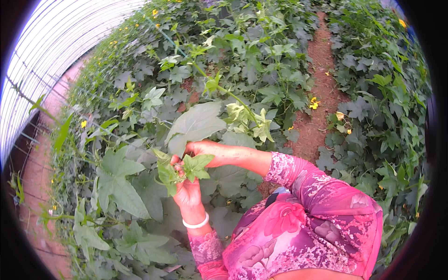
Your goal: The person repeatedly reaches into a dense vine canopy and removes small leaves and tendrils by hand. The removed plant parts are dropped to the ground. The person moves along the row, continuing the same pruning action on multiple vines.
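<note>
My left hand, with a white bracelet at the wrist, grips a leafy vine shoot between its fingers. Young lobed leaves of this shoot stand in front of both hands. My right hand meets the left at the stem, its fingers bent; their tips are partly hidden, so what they pinch is unclear. A large broad leaf lies just above my right hand. Beyond it, a long vine stem runs diagonally to a cluster of pale, curled leaves.
Dense vines with yellow flowers surround me. A bare soil path runs between rows on the right. Thin lines cross the foliage. At the left stands a ribbed, translucent greenhouse wall beside a soil strip.
</note>
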`<state>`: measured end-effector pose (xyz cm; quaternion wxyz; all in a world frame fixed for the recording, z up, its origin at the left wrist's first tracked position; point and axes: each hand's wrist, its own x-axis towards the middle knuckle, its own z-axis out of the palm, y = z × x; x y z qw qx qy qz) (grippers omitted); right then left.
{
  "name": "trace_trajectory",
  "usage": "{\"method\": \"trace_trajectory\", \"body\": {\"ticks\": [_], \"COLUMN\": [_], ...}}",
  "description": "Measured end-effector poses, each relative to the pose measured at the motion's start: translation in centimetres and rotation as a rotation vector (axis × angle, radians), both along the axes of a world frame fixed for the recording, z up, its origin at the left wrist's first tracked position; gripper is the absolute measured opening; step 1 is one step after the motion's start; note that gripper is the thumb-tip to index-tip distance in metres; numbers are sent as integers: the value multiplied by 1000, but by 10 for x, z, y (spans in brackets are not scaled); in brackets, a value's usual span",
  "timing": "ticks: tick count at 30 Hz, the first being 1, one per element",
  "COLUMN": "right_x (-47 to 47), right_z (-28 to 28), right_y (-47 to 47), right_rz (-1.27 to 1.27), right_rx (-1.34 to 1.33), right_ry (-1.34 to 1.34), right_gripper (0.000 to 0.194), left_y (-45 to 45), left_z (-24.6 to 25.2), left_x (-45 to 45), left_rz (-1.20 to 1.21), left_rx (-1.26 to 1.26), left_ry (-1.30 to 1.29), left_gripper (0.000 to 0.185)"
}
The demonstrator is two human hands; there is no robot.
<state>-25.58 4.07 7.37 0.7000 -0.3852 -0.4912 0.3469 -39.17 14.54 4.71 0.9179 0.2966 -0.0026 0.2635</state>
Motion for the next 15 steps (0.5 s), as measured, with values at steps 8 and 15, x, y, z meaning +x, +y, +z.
{"method": "trace_trajectory", "body": {"ticks": [8, 15], "right_x": [10, 8], "right_z": [6, -11], "right_y": [-17, -16], "right_rz": [47, -358], "right_rx": [-262, 96], "right_ry": [-187, -415], "right_gripper": [18, 24], "left_y": [-7, -15], "left_z": [30, 48], "left_x": [-1, 2], "left_rz": [46, 197], "left_rx": [166, 360], "left_ry": [69, 252], "left_gripper": [43, 28]}}
